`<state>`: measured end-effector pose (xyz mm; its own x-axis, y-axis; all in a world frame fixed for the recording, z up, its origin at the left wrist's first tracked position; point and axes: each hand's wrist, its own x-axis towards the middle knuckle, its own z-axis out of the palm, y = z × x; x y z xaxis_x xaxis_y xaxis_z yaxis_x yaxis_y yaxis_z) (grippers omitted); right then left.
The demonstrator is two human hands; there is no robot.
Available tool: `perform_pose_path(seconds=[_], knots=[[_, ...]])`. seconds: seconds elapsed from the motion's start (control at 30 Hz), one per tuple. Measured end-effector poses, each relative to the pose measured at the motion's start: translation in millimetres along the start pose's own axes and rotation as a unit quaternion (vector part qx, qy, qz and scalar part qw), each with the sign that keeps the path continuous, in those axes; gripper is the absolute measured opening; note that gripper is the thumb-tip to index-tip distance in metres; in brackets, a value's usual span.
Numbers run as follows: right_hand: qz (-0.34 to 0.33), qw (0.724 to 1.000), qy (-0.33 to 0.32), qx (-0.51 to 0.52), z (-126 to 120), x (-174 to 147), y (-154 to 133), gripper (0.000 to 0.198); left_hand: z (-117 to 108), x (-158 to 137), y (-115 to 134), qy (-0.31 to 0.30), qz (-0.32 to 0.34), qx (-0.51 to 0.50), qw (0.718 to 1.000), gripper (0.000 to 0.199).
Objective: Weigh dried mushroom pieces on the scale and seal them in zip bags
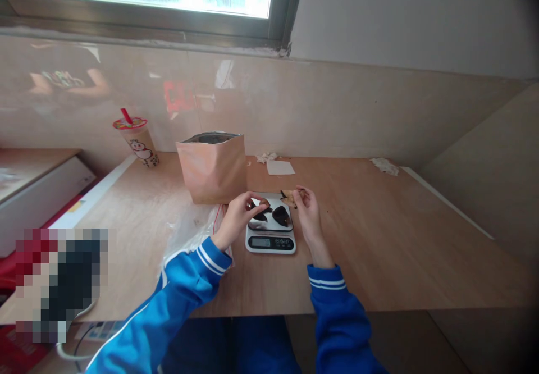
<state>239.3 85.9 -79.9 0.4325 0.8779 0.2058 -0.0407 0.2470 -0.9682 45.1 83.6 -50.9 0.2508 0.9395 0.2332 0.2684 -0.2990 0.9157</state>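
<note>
A white kitchen scale (270,244) with a small display sits on the table between my hands. Dark curled pieces of what looks like dried peel (280,215) lie on its plate. My left hand (239,217) is over the plate's left side, thumb and fingers closed on a brown piece of dried peel (264,201). At the plate's right back edge, my right hand (309,211) pinches a tan piece of dried peel (288,197) with dark edges, held above the scale. Fingers partly cover both held pieces.
A brown paper pouch (214,172) stands with its top open behind my left hand. Beside it lies a clear plastic bag (187,228). A drink cup (141,144), a white paper (281,167) and crumpled tissue (384,165) are along the wall. The left table area is partly pixelated.
</note>
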Motion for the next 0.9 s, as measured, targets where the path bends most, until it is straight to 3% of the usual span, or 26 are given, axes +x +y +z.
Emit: perform_pose_path(seconds=[0.13,0.27,0.4,0.47,0.63,0.9], knots=[[-0.004,0.999,-0.017,-0.04,5,31,29,0.056,9,-2,-7,0.008,0.019,0.102,0.995,0.029],[-0.006,0.992,-0.067,-0.107,10,34,46,0.049,14,-3,-10,0.026,0.041,0.22,0.974,0.025],[-0.062,0.951,-0.023,-0.301,6,29,46,0.043,15,-6,-11,0.038,0.06,0.302,0.951,0.031],[-0.069,0.937,-0.024,-0.342,0,28,45,0.047,15,-7,-11,0.046,0.062,0.308,0.948,0.035],[-0.109,0.949,-0.033,-0.293,-18,21,52,0.053,12,-8,-11,0.064,0.052,0.295,0.952,0.03],[-0.173,0.951,-0.014,-0.257,-32,-1,47,0.036,1,-15,-2,0.049,0.043,0.256,0.965,0.013]])
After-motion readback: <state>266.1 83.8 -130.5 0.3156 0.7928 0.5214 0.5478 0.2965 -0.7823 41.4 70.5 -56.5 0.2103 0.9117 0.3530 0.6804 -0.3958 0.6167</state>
